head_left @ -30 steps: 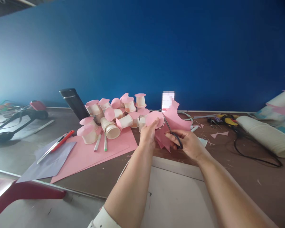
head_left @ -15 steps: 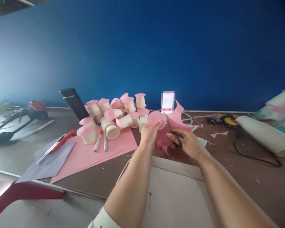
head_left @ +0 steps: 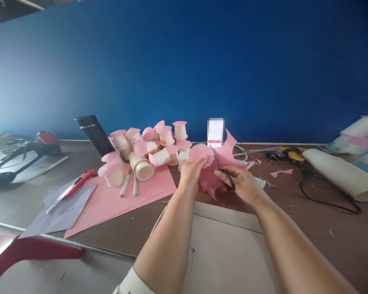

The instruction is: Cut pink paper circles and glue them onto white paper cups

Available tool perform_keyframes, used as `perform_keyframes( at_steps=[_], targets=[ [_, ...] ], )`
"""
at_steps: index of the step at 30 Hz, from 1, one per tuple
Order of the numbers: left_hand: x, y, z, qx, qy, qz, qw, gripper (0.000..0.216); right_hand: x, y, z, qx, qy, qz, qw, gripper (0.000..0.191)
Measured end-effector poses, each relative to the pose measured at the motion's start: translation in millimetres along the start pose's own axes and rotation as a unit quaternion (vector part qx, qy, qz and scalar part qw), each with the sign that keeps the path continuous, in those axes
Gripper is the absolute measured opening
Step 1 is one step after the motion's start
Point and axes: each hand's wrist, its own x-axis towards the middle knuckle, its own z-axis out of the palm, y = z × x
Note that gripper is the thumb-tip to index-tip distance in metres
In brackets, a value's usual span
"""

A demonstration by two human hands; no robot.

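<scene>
My left hand (head_left: pixel 190 173) pinches a piece of pink paper (head_left: pixel 225 157) whose rounded part (head_left: pixel 200 154) stands above my fingers. My right hand (head_left: pixel 243 183) is closed on black scissors (head_left: pixel 222 168), their blades cutting into the paper between the round part and the ragged remainder. Both hands hover over the brown table (head_left: pixel 309 220), just right of a heap of paper cups.
Several paper cups with pink discs (head_left: pixel 147 149) lie heaped on a pink sheet (head_left: pixel 122 196), two markers (head_left: pixel 129 183) beside them. A black flask (head_left: pixel 93 132), red utility knife (head_left: pixel 76 185), grey sheet (head_left: pixel 64 208), stacked cups (head_left: pixel 340 173), black cable (head_left: pixel 319 196) and white board (head_left: pixel 227 253) surround me.
The pink paper has turned and dropped slightly in my left hand while the scissors worked further round the disc. My arms have barely shifted.
</scene>
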Motion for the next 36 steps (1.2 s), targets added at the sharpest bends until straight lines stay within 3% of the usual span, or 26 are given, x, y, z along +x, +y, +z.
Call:
perform_keyframes(
  at_steps=[21, 36],
  targets=[
    [-1.5, 3.1, 1.3, 0.005, 0.025, -0.008, 1.000, 0.042, 0.9, 5.7, -1.0, 0.027, -0.003, -0.009, 1.000, 0.037],
    [2.6, -0.3, 3.5, -0.045, 0.050, 0.000, 0.998, 0.032, 0.6, 5.5, 0.7, 0.025, -0.003, -0.005, 1.000, 0.039]
  ],
)
